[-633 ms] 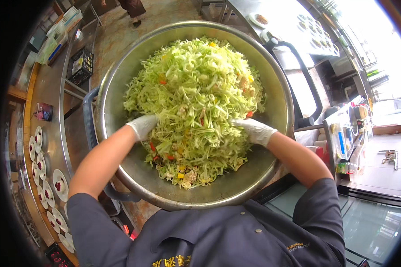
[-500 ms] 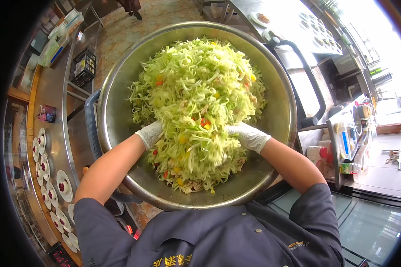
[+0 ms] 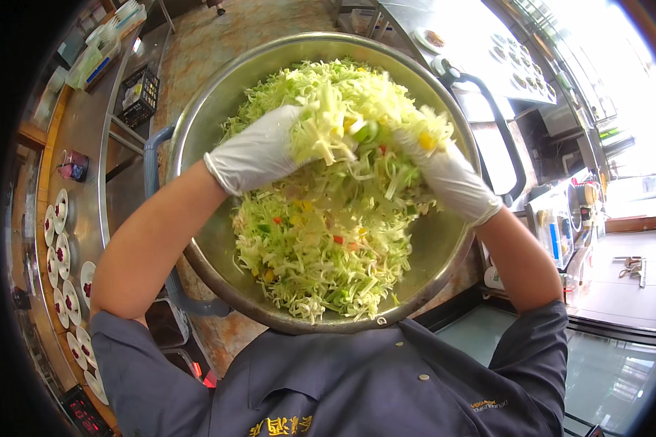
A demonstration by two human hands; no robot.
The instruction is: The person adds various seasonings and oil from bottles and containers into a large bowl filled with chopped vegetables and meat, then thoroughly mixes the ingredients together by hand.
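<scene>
A large steel bowl (image 3: pixel 437 240) holds shredded pale-green cabbage (image 3: pixel 313 269) mixed with red, yellow and darker green bits. Both hands wear whitish gloves. My left hand (image 3: pixel 259 146) is raised at the upper left of the heap, its fingers partly buried in a lifted clump of shreds (image 3: pixel 335 124). My right hand (image 3: pixel 452 175) is at the upper right, its fingertips also covered by that clump, which it holds up with the left. Some shreds are blurred, hanging between the two hands over the lower layer.
At left, a steel counter (image 3: pixel 87 211) with several small plates (image 3: pixel 62 255), a cup (image 3: pixel 73 166) and a black crate (image 3: pixel 140 95). At upper right, a table (image 3: pixel 474 22) with dishes. At right, containers (image 3: pixel 554 226) and a glass-topped surface (image 3: pixel 612 371). Cart handles (image 3: pixel 506 138) flank the bowl.
Both hands have risen from the bowl's middle sides toward its upper part, carrying cabbage upward. The top of the heap has broken up, exposing the lower part between my forearms.
</scene>
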